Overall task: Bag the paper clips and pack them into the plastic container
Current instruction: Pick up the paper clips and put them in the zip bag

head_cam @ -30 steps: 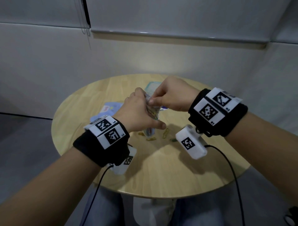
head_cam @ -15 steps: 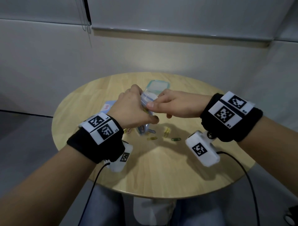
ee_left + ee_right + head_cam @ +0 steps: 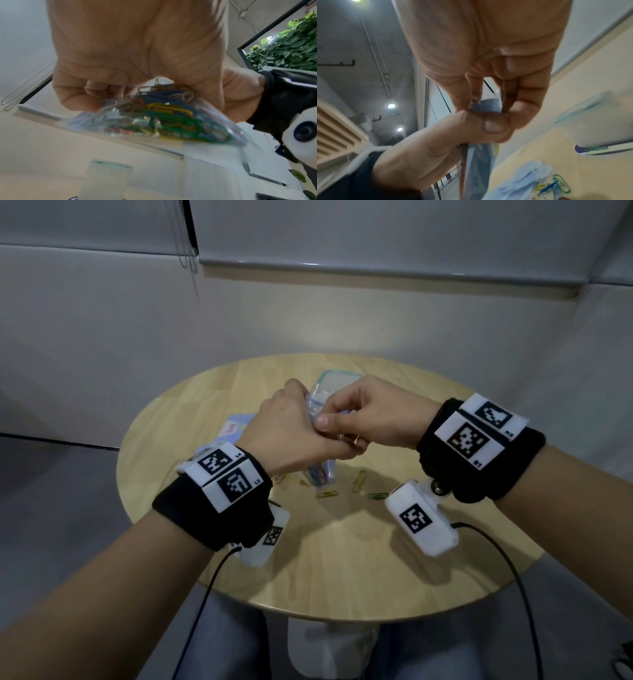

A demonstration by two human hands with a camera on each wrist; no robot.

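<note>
A clear zip bag (image 3: pixel 320 474) full of coloured paper clips (image 3: pixel 164 116) hangs above the table, held by both hands. My left hand (image 3: pixel 294 433) grips its upper part, fingers curled round it (image 3: pixel 120 86). My right hand (image 3: pixel 329 422) pinches the bag's top edge (image 3: pixel 485 106) right against the left thumb (image 3: pixel 493 125). The plastic container (image 3: pixel 337 376), clear with a teal rim, stands on the table just behind the hands. Loose paper clips (image 3: pixel 359 481) lie on the wood under and to the right of the bag.
The round wooden table (image 3: pixel 342 559) stands close to a grey wall. A small pile of pale blue bags or cards (image 3: pixel 236 426) lies left of the hands. More loose clips (image 3: pixel 376 495) lie near the right wrist camera (image 3: pixel 421 522).
My right hand, which had drawn away to the right along the bag's top, has come back against my left hand. The bag stays in my left hand at about the same height.
</note>
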